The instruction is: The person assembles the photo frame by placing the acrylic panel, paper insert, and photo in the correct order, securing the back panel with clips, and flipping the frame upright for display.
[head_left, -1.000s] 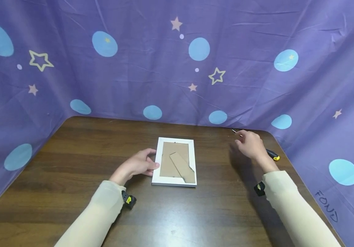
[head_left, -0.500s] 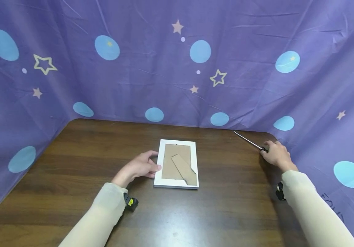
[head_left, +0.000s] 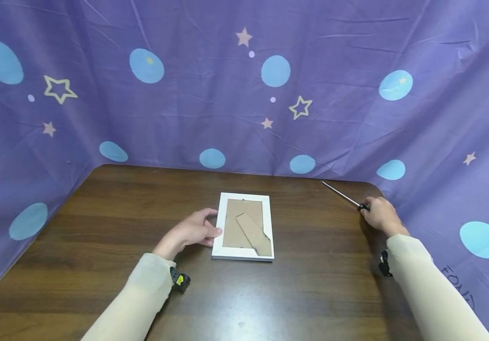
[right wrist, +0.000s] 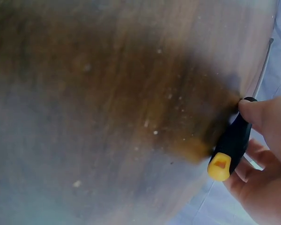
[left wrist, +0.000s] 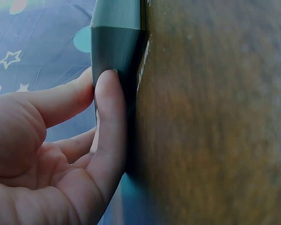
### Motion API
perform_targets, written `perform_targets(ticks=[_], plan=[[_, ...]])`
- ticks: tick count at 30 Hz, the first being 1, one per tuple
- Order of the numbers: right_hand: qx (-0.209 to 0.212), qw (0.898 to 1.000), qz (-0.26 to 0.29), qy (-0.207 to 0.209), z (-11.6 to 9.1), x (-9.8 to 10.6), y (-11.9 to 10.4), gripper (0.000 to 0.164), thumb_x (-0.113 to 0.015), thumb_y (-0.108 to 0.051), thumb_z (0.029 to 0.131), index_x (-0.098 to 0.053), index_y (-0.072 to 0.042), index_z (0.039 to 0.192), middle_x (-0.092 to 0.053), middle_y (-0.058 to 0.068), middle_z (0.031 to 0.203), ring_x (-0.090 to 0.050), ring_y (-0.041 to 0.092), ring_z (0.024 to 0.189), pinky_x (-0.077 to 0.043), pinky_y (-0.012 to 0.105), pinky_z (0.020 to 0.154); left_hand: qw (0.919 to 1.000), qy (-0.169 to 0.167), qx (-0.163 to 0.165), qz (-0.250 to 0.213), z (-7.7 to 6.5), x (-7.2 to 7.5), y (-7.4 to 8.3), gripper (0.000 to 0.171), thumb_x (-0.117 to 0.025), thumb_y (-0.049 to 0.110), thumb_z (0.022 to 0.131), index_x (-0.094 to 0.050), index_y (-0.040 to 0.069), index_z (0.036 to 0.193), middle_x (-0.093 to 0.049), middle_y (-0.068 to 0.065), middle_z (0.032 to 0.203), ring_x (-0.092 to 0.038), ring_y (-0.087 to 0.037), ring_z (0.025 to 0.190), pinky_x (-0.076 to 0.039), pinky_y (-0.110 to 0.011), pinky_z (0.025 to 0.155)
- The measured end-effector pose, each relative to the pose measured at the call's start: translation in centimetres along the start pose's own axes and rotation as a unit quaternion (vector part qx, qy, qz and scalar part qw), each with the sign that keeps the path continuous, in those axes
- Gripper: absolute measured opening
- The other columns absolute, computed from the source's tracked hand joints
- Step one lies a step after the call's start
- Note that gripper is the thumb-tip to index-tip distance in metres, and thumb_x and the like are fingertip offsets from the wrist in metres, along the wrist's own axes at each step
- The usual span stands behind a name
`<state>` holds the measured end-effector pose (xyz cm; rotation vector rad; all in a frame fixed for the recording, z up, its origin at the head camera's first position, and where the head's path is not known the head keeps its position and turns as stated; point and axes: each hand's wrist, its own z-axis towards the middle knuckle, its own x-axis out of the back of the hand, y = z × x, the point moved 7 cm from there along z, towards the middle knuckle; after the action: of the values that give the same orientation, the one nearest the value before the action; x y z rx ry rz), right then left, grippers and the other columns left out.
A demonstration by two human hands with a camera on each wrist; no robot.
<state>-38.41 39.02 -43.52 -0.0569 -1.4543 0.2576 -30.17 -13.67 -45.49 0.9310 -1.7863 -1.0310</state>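
Hands: qty 2. L hand (head_left: 191,229) grips the L edge of the picture frame (head_left: 240,229), thumb on the back face, fingers at the side. R hand (head_left: 381,213) is curled round the screwdriver (head_left: 342,195).

Picture frame: qty 1, back-up on the table (head_left: 295,293), approx. ctr, between the hands. White border, qty 1 brown backing board (head_left: 233,227), qty 1 strut (head_left: 254,234) lying diag. across it.

Screwdriver: qty 1, near the far R corner of the table, well apart from the picture frame. Qty 1 metal shaft, tip pointing to the far edge; qty 1 blk handle (right wrist: 234,140) w/ qty 1 yellow end cap (right wrist: 220,167) in the R wrist view. Handle-to-table contact: can't tell.

Sleeves: qty 2, cream, w/ qty 1 blk wrist unit ea. (L unit (head_left: 179,279), R unit (head_left: 384,263)).

Backdrop: purple curtain (head_left: 210,109) behind table & at both sides; head view shows qty 3 outlined stars, 1 of them cut off at R, plus qty 5 solid stars.
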Motion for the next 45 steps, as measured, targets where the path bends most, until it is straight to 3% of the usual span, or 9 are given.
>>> perform_targets(ticks=[8,15,21,26,35,45], plan=[[0.011,1.000,0.012,-0.013,0.0,0.1,-0.5,0.016,-0.064,-0.009,0.097,-0.062,0.006,0.102,-0.065,0.027,0.096,-0.062,0.052,0.099,-0.052,0.069,0.082,1.0000,-0.003,0.001,0.004,-0.1,0.0,0.0,0.072,-0.073,0.003,0.099,-0.035,-0.005,0.160,-0.066,-0.020,0.101,-0.067,-0.021,0.076,-0.067,-0.033,0.073],[0.028,0.999,0.034,-0.014,0.4,1.4,-2.3,0.018,-0.056,-0.009,0.102,-0.054,0.006,0.112,-0.066,0.025,0.098,-0.064,0.052,0.100,-0.052,0.067,0.082,1.0000,0.002,0.007,0.005,-0.2,0.2,-0.1,0.073,-0.073,0.004,0.099,-0.035,-0.004,0.160,-0.065,-0.020,0.103,-0.068,-0.021,0.076,-0.067,-0.033,0.074],[0.042,0.998,0.043,-0.022,0.3,3.2,-5.5,0.021,-0.053,-0.015,0.108,-0.052,0.003,0.119,-0.064,0.017,0.097,-0.064,0.042,0.095,-0.052,0.062,0.080,1.0000,-0.001,0.001,-0.002,-0.1,-0.1,0.1,0.073,-0.073,0.003,0.099,-0.034,-0.004,0.160,-0.066,-0.020,0.104,-0.068,-0.021,0.077,-0.067,-0.033,0.075],[0.051,0.997,0.058,-0.021,0.4,4.0,-9.3,0.026,-0.051,-0.024,0.111,-0.057,-0.003,0.126,-0.068,0.018,0.106,-0.067,0.040,0.100,-0.053,0.060,0.082,1.0000,-0.001,0.002,0.002,-0.2,0.0,-0.1,0.073,-0.073,0.004,0.099,-0.034,-0.005,0.160,-0.066,-0.020,0.102,-0.068,-0.021,0.076,-0.067,-0.033,0.073],[0.142,0.984,0.105,-0.037,0.3,4.7,-16.0,0.030,-0.051,-0.022,0.113,-0.071,-0.006,0.129,-0.075,0.014,0.118,-0.069,0.037,0.117,-0.054,0.058,0.101,1.0000,-0.006,-0.002,-0.002,-0.1,-0.1,-0.1,0.073,-0.073,0.005,0.099,-0.034,-0.004,0.160,-0.066,-0.020,0.102,-0.068,-0.021,0.077,-0.067,-0.033,0.075],[0.220,0.967,0.103,-0.073,-0.5,5.6,-21.0,0.024,-0.054,-0.019,0.112,-0.075,-0.011,0.122,-0.074,0.000,0.104,-0.067,0.021,0.099,-0.056,0.049,0.092,0.9999,-0.007,-0.004,-0.006,-0.2,-0.2,0.0,0.073,-0.073,0.004,0.099,-0.034,-0.006,0.160,-0.065,-0.020,0.101,-0.067,-0.021,0.075,-0.067,-0.034,0.073]])
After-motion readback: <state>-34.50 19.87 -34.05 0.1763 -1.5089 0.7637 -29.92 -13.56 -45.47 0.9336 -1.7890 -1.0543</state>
